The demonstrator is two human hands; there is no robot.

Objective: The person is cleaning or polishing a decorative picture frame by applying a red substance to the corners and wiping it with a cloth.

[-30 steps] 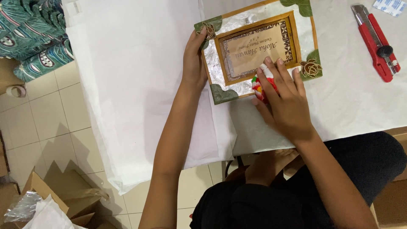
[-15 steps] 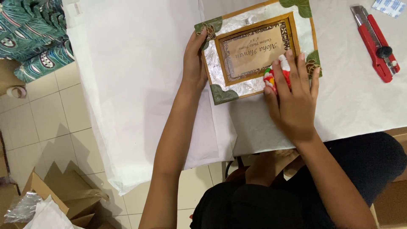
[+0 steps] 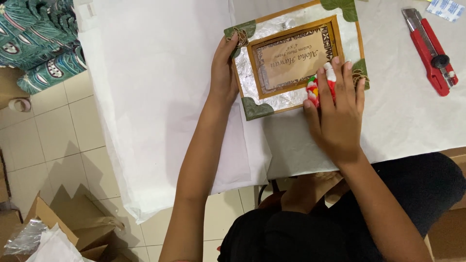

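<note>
A wooden picture frame [image 3: 291, 29] with silvery panels and green leaf corners lies on white tissue paper [image 3: 160, 97] spread over a table. My left hand [image 3: 224, 73] grips the frame's left edge, thumb on the upper left leaf corner. My right hand [image 3: 335, 109] presses a small red, white and yellow cloth [image 3: 318, 87] onto the frame's lower right part, next to the printed paper insert [image 3: 293, 58]. Most of the cloth is hidden under my fingers.
A red utility knife [image 3: 432, 51] lies on the paper at the far right, with a small white packet [image 3: 446, 8] above it. Green patterned fabric [image 3: 34, 39] is at upper left. Open cardboard boxes [image 3: 63, 237] stand on the tiled floor at lower left.
My right hand has slid the cloth up and to the right along the frame's lower edge, onto the frame. The left hand and the frame have stayed put.
</note>
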